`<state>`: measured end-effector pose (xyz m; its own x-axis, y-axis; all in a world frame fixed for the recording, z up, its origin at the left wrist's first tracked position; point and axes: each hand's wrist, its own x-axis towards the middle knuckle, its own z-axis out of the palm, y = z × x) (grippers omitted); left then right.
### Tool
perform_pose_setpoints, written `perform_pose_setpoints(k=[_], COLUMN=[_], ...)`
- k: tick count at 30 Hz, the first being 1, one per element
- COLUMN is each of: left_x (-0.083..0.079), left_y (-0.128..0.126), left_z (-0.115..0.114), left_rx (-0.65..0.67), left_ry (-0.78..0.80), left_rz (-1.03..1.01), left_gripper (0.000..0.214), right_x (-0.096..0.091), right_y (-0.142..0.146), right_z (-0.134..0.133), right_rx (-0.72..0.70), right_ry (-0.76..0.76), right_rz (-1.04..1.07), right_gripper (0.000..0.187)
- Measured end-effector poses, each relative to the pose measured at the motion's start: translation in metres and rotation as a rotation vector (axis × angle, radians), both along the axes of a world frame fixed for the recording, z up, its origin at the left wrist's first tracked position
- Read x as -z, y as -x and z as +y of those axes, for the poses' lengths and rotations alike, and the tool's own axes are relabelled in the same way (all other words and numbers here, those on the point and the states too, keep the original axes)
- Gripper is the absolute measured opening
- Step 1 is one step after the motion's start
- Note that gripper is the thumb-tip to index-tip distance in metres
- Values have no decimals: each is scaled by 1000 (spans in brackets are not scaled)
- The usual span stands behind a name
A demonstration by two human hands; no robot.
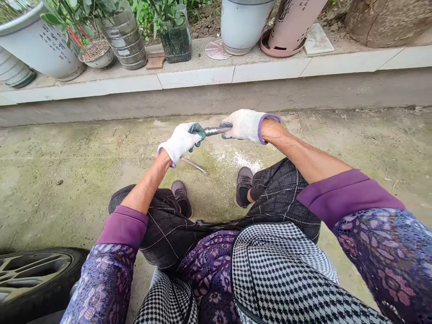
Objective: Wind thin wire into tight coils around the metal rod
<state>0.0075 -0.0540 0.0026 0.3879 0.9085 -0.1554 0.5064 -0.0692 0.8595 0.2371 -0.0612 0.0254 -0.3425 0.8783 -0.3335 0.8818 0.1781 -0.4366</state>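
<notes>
Between my gloved hands runs a short metal rod (213, 131), nearly level, with a shiny ridged section by the left hand and a smoother, duller stretch by the right. My left hand (184, 140), in a white glove with dark green fingertips, is closed around one end. At the other end, the fingers of my right hand (245, 126) pinch the rod; its glove is white with a purple cuff. Both ends of the rod are hidden inside the gloves. Below the left hand, a thin grey rod (195, 165) lies on the concrete ground.
White powder (246, 161) is scattered near my right shoe (244, 182). A low tiled ledge (199, 77) crosses ahead, bearing a white pot (245, 27), a pink pot (293, 22) and several plants. At lower left is a car wheel (37, 274).
</notes>
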Motion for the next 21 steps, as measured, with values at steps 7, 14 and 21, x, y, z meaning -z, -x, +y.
perform_pose_setpoints(k=[7,14,21], left_x=[-6,-13,-13], left_y=[1,1,1], left_z=[-1,-4,-1], left_rx=[-70,4,-33], left_ry=[58,98,58], left_rz=[-201,-218,-213], left_gripper=[13,17,13], right_x=[-12,-14,-18], right_y=[-3,1,1], right_z=[-6,-7,-14], right_rx=[246,355,313], right_ry=[-10,58,145], right_rz=[248,453,615], right_gripper=[28,37,53])
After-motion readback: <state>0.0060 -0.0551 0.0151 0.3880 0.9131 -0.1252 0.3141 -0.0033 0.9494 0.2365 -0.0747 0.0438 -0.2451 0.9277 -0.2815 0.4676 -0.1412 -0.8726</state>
